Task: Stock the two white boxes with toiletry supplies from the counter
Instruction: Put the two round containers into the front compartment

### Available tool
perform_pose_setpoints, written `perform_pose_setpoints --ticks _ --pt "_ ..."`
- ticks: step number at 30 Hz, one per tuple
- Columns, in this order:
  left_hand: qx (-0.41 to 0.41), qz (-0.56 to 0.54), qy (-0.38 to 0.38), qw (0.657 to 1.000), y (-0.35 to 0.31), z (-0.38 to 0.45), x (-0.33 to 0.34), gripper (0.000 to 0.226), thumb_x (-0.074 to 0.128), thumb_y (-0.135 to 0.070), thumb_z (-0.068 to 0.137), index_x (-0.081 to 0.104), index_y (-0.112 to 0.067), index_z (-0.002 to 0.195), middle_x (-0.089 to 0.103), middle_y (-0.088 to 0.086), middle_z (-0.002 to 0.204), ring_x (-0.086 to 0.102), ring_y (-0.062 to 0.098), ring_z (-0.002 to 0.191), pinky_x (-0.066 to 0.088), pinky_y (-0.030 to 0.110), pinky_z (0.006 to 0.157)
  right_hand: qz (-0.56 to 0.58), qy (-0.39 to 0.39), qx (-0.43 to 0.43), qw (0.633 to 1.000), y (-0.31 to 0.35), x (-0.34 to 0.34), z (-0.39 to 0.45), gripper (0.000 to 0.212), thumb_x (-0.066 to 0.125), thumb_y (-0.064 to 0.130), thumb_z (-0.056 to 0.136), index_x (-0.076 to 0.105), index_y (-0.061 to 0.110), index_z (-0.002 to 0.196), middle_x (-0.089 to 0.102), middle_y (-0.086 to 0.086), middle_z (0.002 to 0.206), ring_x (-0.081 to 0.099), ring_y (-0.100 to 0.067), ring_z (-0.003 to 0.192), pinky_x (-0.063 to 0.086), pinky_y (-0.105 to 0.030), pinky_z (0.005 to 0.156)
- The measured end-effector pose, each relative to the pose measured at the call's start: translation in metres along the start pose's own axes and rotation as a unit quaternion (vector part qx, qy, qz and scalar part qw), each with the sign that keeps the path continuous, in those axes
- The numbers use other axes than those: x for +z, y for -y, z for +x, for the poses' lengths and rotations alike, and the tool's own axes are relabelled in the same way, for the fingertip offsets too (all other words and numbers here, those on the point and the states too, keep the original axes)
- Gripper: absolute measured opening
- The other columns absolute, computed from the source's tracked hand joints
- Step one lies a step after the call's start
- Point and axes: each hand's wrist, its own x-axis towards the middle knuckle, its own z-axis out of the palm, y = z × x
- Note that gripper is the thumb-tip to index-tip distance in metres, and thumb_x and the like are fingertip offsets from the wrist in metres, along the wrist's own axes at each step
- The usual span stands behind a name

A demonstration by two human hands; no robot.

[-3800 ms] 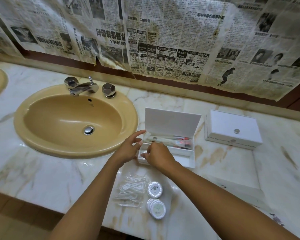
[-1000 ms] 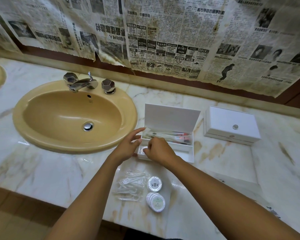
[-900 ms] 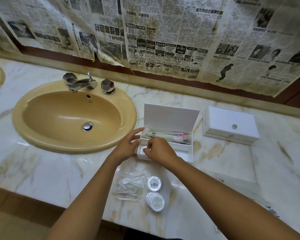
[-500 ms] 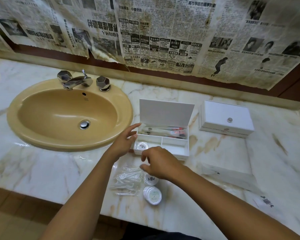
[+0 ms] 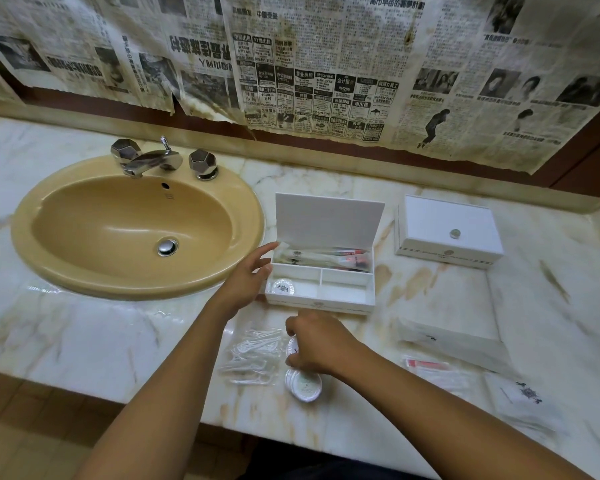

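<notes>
My left hand (image 5: 245, 284) rests straight-fingered against the open white hinged plastic box (image 5: 321, 268) on the veined marble worktop (image 5: 84, 341). My right hand (image 5: 317, 344) pinches a flat round white soap disc (image 5: 291, 348) beside clear crinkly packets (image 5: 253, 355), near the closed white box (image 5: 447, 230).

We count two white boxes, one open (image 5: 321, 299) and one closed (image 5: 447, 230); one round packet (image 5: 282, 288) inside the open box; two hands; one sink (image 5: 132, 223).
</notes>
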Motion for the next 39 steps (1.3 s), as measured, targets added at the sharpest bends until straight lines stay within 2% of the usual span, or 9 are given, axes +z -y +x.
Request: perform_pose_setpoints --ticks 5,10,14,17,22,26,29,35,39 --pt "0.0 -0.004 0.007 1.0 0.002 0.002 -0.001 0.044 0.043 -0.024 0.103 0.049 -0.062 0.124 0.054 -0.003 0.134 0.048 0.014 0.128 0.05 0.051 0.098 0.018 0.004 -0.003 1.0 0.003 -0.007 0.002 0.03 0.065 0.024 0.08 0.061 0.008 0.105 0.059 -0.01 0.107 0.059 -0.029 0.095 0.044 -0.031 0.073" --pt "0.006 -0.004 0.004 1.0 0.0 0.001 -0.001 0.043 0.043 -0.023 0.103 0.049 -0.058 0.127 0.053 -0.003 0.133 0.047 0.007 0.125 0.052 0.045 0.096 0.063 -0.058 -0.005 0.996 0.008 -0.029 0.01 0.038 0.063 0.03 0.082 0.061 0.016 0.117 0.053 -0.006 0.112 0.058 -0.028 0.098 0.045 -0.032 0.078" --pt "0.001 -0.026 0.007 1.0 -0.001 0.001 -0.002 0.043 0.045 -0.022 0.103 0.051 -0.058 0.127 0.055 -0.007 0.13 0.05 0.003 0.119 0.055 0.05 0.091 0.071 -0.141 0.013 0.987 0.008 -0.049 0.023 0.042 0.061 0.035 0.084 0.056 0.019 0.123 0.059 -0.005 0.116 0.06 -0.028 0.101 0.048 -0.035 0.084" --pt "0.009 -0.021 0.009 1.0 -0.001 0.001 -0.002 0.044 0.045 -0.02 0.103 0.051 -0.055 0.128 0.051 -0.019 0.128 0.045 -0.004 0.122 0.055 0.049 0.091 0.05 -0.168 0.045 0.983 0.005 -0.055 0.036 0.04 0.06 0.039 0.085 0.054 0.017 0.118 0.065 -0.005 0.11 0.061 -0.027 0.1 0.047 -0.035 0.08" --pt "0.026 0.002 0.009 1.0 -0.001 0.0 -0.003 0.044 0.044 -0.018 0.103 0.049 -0.048 0.134 0.049 -0.028 0.125 0.044 -0.008 0.122 0.049 0.032 0.095 0.029 -0.149 0.083 0.985 0.002 -0.049 0.056 0.034 0.058 0.04 0.087 0.058 0.012 0.107 0.065 -0.009 0.105 0.061 -0.029 0.096 0.039 -0.031 0.071" --pt "0.036 0.0 0.009 0.999 -0.002 -0.001 -0.003 0.043 0.043 -0.016 0.103 0.049 -0.045 0.135 0.051 -0.029 0.123 0.047 -0.014 0.115 0.045 0.009 0.075 0.046 -0.14 0.101 0.984 0.0 -0.039 0.068 0.03 0.06 0.034 0.088 0.061 0.008 0.101 0.065 -0.012 0.104 0.061 -0.03 0.096 0.035 -0.029 0.069" --pt "0.035 -0.007 0.005 0.999 -0.001 0.0 -0.002 0.044 0.044 -0.015 0.103 0.049 -0.043 0.136 0.053 -0.022 0.123 0.049 -0.015 0.11 0.045 0.003 0.065 0.073 -0.124 0.108 0.984 0.0 -0.031 0.074 0.033 0.064 0.036 0.087 0.063 0.006 0.101 0.066 -0.013 0.104 0.061 -0.03 0.096 0.041 -0.031 0.072" --pt "0.034 -0.006 0.004 0.999 0.0 -0.001 -0.003 0.043 0.044 -0.017 0.103 0.048 -0.044 0.136 0.052 -0.014 0.13 0.049 -0.006 0.118 0.048 0.006 0.068 0.11 -0.104 0.115 0.982 -0.006 -0.025 0.076 0.029 0.06 0.033 0.089 0.063 0.005 0.098 0.066 -0.014 0.101 0.061 -0.03 0.094 0.039 -0.029 0.07" --pt "0.033 -0.011 0.006 0.999 0.0 -0.001 -0.003 0.043 0.044 -0.018 0.103 0.049 -0.047 0.134 0.051 -0.021 0.126 0.047 -0.014 0.114 0.057 0.03 0.082 0.14 -0.097 0.117 0.978 -0.007 -0.026 0.075 0.016 0.056 0.022 0.088 0.061 0.008 0.087 0.066 -0.014 0.095 0.061 -0.029 0.086 0.038 -0.027 0.065"
